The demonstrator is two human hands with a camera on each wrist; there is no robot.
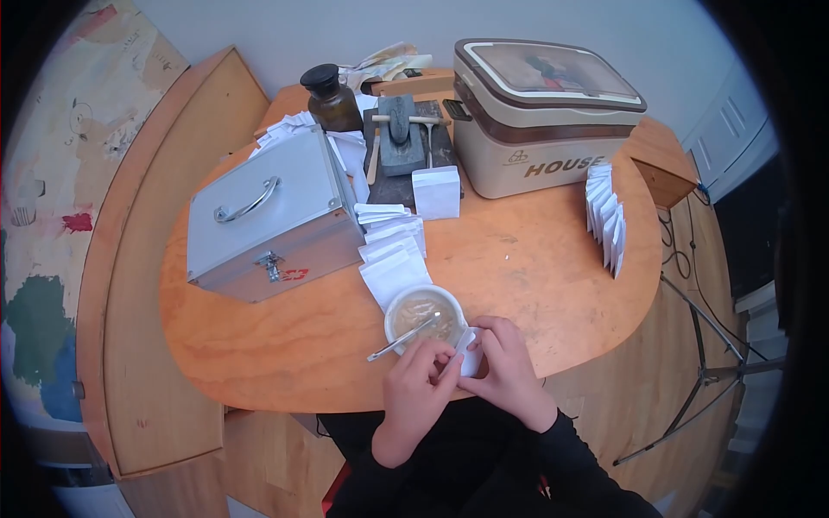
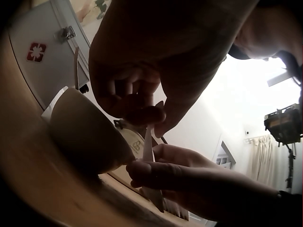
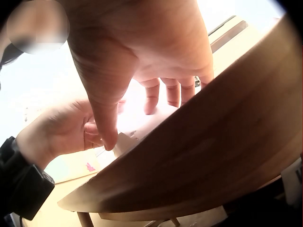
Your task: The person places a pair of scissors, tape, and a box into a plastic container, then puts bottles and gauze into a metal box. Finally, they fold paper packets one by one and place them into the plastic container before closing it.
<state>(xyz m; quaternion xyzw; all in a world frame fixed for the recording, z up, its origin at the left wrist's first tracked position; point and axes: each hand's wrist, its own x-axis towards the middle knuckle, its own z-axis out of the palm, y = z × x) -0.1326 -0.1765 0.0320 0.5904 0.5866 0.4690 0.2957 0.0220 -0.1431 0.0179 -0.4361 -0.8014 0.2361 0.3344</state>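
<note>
A small white paper packet (image 1: pixel 471 354) is held at the table's front edge, just right of a white bowl (image 1: pixel 389 321) of cloudy liquid with a metal-coloured stick (image 1: pixel 402 341) leaning in it. My left hand (image 1: pixel 418 393) pinches the packet's upper left part between thumb and curled fingers. On the packet's other side, my right hand (image 1: pixel 511 371) grips it between thumb and fingers. In the left wrist view the packet (image 2: pixel 148 151) appears edge-on between the left hand (image 2: pixel 156 61) and the right hand (image 2: pixel 189 177).
White packets (image 1: pixel 394 259) lie in an overlapping row behind the bowl; more packets (image 1: pixel 606 216) stand at the right. A silver case (image 1: pixel 276 216), brown jar (image 1: pixel 332 102), dark stone slab (image 1: pixel 400 138) and beige HOUSE box (image 1: pixel 535 147) stand farther back. A tripod (image 1: pixel 704 375) is beyond the right edge.
</note>
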